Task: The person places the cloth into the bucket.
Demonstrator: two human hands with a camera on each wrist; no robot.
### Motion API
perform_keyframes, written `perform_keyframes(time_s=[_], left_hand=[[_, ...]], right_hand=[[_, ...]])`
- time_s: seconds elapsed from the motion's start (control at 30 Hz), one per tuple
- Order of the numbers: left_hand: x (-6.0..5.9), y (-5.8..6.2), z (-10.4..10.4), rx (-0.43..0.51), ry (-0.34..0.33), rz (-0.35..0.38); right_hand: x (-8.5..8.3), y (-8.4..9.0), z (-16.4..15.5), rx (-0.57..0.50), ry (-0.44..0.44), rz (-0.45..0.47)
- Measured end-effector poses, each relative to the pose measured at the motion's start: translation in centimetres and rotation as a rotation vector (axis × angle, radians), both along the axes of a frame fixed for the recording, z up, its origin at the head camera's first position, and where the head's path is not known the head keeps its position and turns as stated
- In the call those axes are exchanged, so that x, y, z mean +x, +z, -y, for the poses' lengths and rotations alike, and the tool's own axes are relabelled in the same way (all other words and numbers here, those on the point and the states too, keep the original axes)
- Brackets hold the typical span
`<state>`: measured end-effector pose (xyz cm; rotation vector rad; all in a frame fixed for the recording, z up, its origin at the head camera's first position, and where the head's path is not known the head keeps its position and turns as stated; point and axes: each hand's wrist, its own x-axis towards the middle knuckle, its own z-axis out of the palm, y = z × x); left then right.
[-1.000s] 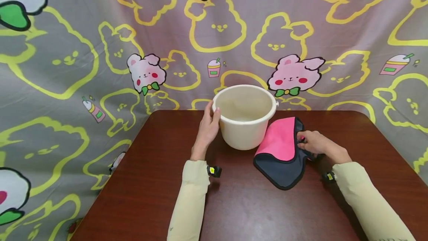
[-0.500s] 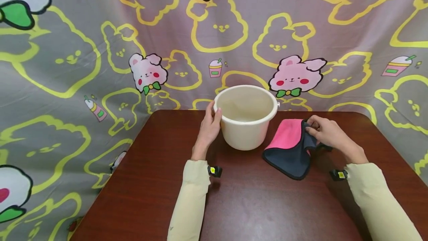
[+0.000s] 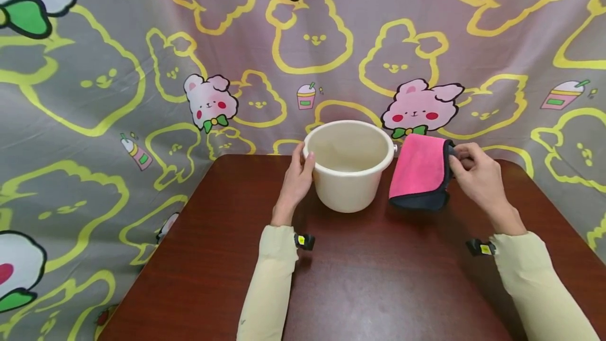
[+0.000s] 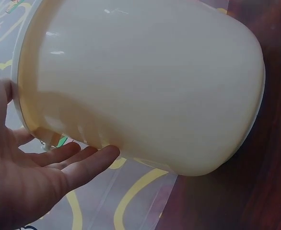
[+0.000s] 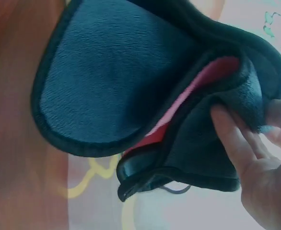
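Note:
A cream plastic bucket [image 3: 347,188] stands upright near the back of the table, its open mouth facing up. My left hand [image 3: 298,175] holds its rim at the left side; in the left wrist view the thumb is at the rim and the fingers lie along the outer wall [image 4: 155,76]. To the right of the bucket, my right hand [image 3: 480,175] pinches a folded cloth [image 3: 418,164], pink on one face and dark grey-blue with black edging on the other. The cloth hangs raised over the table. In the right wrist view, fingers [image 5: 231,134] press into the cloth's dark folds [image 5: 102,72].
The dark reddish-brown table [image 3: 369,288] extends toward the front. Behind and to the left hangs a grey-pink curtain [image 3: 322,30] printed with yellow outlines and cartoon rabbits. A small white knob [image 3: 395,148] sticks out from the bucket's right rim.
My right hand has lifted the cloth from the table, moving it up and to the right of where it lay beside the bucket. My left hand and the bucket have stayed put.

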<state>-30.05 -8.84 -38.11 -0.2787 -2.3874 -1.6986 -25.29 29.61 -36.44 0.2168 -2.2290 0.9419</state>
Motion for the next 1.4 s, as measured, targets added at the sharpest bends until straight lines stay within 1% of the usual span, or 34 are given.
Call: perform_keyframes(time_s=[0.13,0.3,0.47,0.6,0.73,0.9,1.0,1.13,1.23,1.33,1.4], left_hand=[[-0.1,0.0,-0.2,-0.003,-0.012,-0.001],[0.0,-0.1,-0.1,0.005,-0.003,0.005],[0.0,-0.3,0.0,0.013,-0.009,0.009],[0.0,-0.2,0.0,0.016,-0.007,0.005],[-0.1,-0.1,-0.1,0.011,-0.016,0.005],[-0.1,-0.1,0.0,0.011,-0.016,0.018],[0.0,-0.1,0.1,0.011,-0.014,0.016],[0.1,0.0,0.2,0.011,-0.014,0.015],[0.1,-0.1,0.2,0.012,-0.008,0.016],[0.0,-0.1,0.2,0.009,-0.004,0.013],[0.0,-0.2,0.2,0.006,-0.003,0.011]], right_hand=[[0.3,0.7,0.3,-0.092,-0.013,-0.097],[0.5,1.9,0.9,-0.144,-0.007,-0.151],[0.6,3.5,1.3,-0.198,0.026,-0.216],[0.6,5.2,1.6,-0.27,0.056,-0.264],[0.5,7.1,2.2,-0.366,0.095,-0.316],[0.3,9.0,3.9,-0.454,0.149,-0.382],[0.1,9.6,5.2,-0.444,0.17,-0.416],[-0.2,10.0,6.9,-0.435,0.21,-0.417],[-0.5,10.1,8.1,-0.478,0.26,-0.383],[-0.8,9.9,9.2,-0.486,0.27,-0.348],[-0.9,9.8,9.9,-0.442,0.254,-0.335]])
